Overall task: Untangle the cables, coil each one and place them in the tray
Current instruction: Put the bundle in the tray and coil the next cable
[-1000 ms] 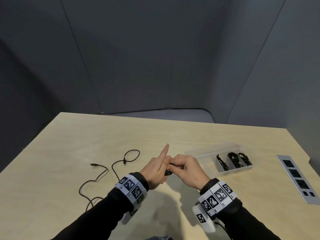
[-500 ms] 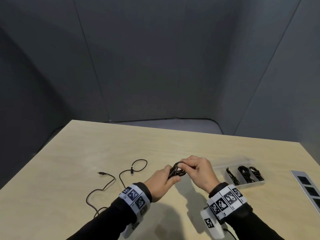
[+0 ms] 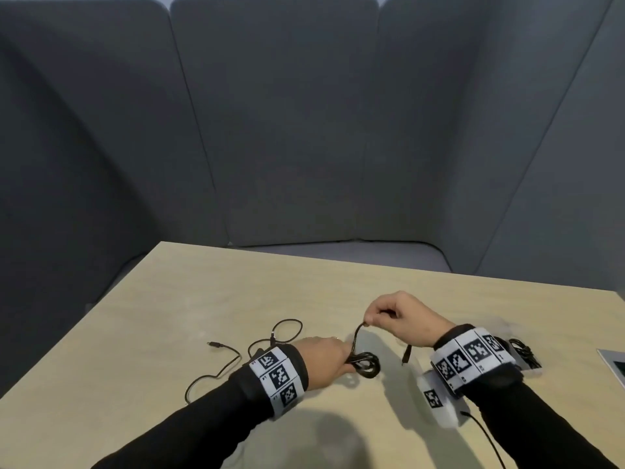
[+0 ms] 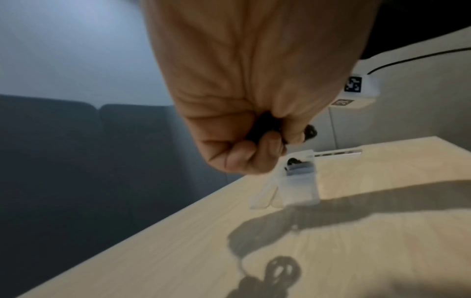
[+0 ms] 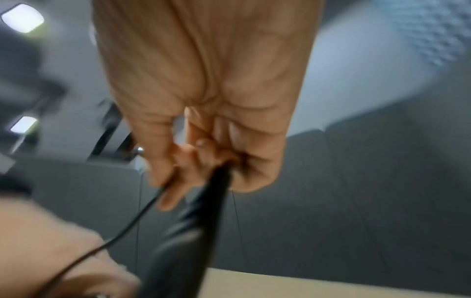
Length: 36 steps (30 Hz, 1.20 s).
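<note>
My left hand (image 3: 333, 362) grips a small coil of black cable (image 3: 367, 364) just above the table; in the left wrist view the curled fingers (image 4: 254, 153) close round it. My right hand (image 3: 382, 318) is raised higher and pinches the same cable's free end, whose plug (image 3: 407, 354) dangles below it. In the right wrist view the cable (image 5: 211, 201) runs down from the pinching fingers (image 5: 193, 159). A second thin black cable (image 3: 236, 353) lies loose on the table to the left. The clear tray (image 3: 527, 363), holding coiled cables, is mostly hidden behind my right wrist.
The light wooden table (image 3: 169, 333) is bounded by grey padded panels (image 3: 287, 130) at the back and sides. A grey socket strip (image 3: 615, 363) sits at the right edge. A thin wire (image 3: 487, 438) trails from my right wrist unit.
My hands, close together over the coil before, have parted: the right has risen, drawing out the cable's end, and the left has dropped with the coil. The head view has tilted upward.
</note>
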{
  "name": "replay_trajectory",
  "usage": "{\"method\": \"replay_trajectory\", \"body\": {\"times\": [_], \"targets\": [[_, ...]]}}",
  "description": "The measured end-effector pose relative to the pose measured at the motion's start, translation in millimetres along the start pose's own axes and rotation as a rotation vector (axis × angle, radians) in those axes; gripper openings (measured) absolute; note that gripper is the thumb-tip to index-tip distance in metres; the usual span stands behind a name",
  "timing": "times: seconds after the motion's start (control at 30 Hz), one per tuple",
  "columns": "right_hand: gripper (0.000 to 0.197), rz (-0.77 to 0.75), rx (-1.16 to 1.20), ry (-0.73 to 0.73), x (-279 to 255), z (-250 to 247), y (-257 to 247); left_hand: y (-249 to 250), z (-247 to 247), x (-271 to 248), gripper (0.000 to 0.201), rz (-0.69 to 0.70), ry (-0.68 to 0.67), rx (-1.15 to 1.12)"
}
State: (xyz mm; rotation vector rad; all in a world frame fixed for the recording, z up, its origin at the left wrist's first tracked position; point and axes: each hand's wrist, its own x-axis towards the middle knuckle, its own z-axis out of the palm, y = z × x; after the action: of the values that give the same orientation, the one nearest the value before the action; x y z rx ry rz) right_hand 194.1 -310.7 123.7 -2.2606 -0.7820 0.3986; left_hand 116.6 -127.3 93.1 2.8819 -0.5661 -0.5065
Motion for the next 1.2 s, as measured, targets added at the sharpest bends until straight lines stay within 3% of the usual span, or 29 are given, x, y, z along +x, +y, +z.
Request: {"method": "replay_trajectory", "body": {"times": [0.13,0.23,0.37,0.47,0.57,0.67,0.73,0.83,0.9,0.97,1.03,1.13,1.2], "targets": [[0.024,0.045,0.099,0.257,0.3,22.2,19.2,1.0,-27.7,3.2,0.028,-0.095,0.363,-0.246],[0.021,0.046,0.106,0.277,-7.1,62.1,14.4,-3.9,-30.0,8.8,0.026,-0.151,0.487,-0.348],[0.027,-0.058,-0.217,0.175,-20.6,81.4,-1.8,-13.8,-9.2,16.7,0.028,-0.276,0.392,-0.212],[0.016,-0.218,-0.499,0.264,-25.5,60.1,-13.4,-13.6,2.7,13.8,0.029,-0.201,0.256,0.019],[0.014,-0.216,-0.594,0.249,-25.5,34.4,-21.2,-9.4,4.3,12.2,0.027,-0.099,0.211,0.114],[0.012,-0.115,-0.454,0.149,-17.6,19.0,-16.7,-7.4,0.6,8.0,0.031,0.004,0.158,0.143],[0.008,-0.085,-0.209,0.073,-9.6,17.7,-9.7,-4.5,0.7,2.6,0.033,0.053,0.143,0.118],[0.012,-0.05,0.257,0.127,-6.6,29.3,3.0,-1.6,-2.1,-6.6,0.028,0.016,0.295,-0.141],[0.019,0.027,0.331,0.209,-11.0,50.0,1.5,-4.3,-6.6,-2.9,0.026,-0.106,0.416,-0.25],[0.019,0.038,0.095,0.2,-15.2,74.1,-5.7,-10.3,-3.5,6.3,0.026,-0.246,0.462,-0.273],[0.028,0.058,-0.289,0.032,-18.6,86.5,-20.8,-15.6,9.6,11.5,0.027,-0.331,0.38,-0.175],[0.028,0.008,-0.629,-0.119,-19.4,79.0,-32.5,-12.0,37.7,10.9,0.027,-0.286,0.179,0.013],[0.019,-0.06,-0.6,-0.154,-21.0,68.7,-32.7,-3.8,46.4,8.8,0.027,-0.201,0.097,0.013]]}}
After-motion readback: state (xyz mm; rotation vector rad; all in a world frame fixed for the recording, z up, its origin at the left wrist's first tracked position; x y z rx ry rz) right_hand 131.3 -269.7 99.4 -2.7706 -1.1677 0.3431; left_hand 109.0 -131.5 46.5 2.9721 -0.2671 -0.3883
